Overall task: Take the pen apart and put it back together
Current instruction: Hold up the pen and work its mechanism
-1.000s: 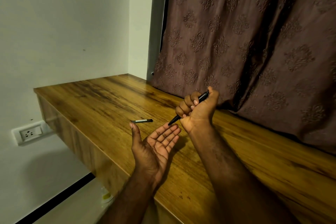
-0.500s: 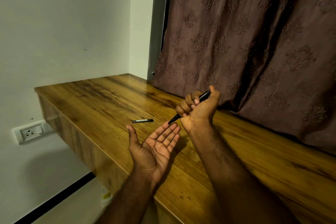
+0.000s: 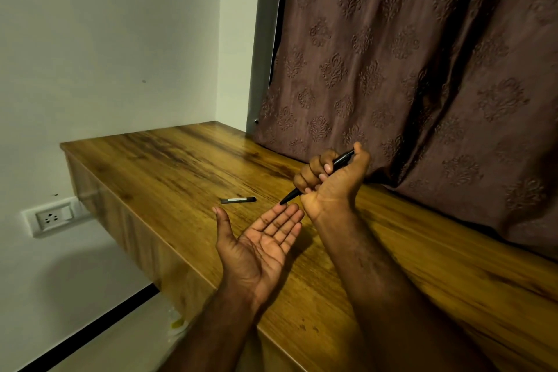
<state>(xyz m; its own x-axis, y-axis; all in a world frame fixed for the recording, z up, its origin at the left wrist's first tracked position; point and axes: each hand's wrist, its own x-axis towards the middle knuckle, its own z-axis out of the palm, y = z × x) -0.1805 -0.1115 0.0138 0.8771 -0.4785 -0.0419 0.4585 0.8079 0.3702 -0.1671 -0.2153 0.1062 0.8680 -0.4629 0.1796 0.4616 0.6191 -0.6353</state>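
Observation:
My right hand [image 3: 330, 183] grips a black pen body [image 3: 341, 160] in a fist above the wooden desk [image 3: 181, 166]. The pen slants, its narrow end [image 3: 288, 198] pointing down and left, its top end sticking out by my thumb. My left hand [image 3: 259, 246] lies palm up with straight fingers just below that narrow end and holds nothing. A short black pen part with a pale label [image 3: 238, 200] lies flat on the desk, left of both hands.
A brown patterned curtain [image 3: 422, 69] hangs along the back of the desk, right behind my right hand. A white wall and a wall socket [image 3: 51, 217] are to the left. The desk's front edge runs diagonally under my left wrist.

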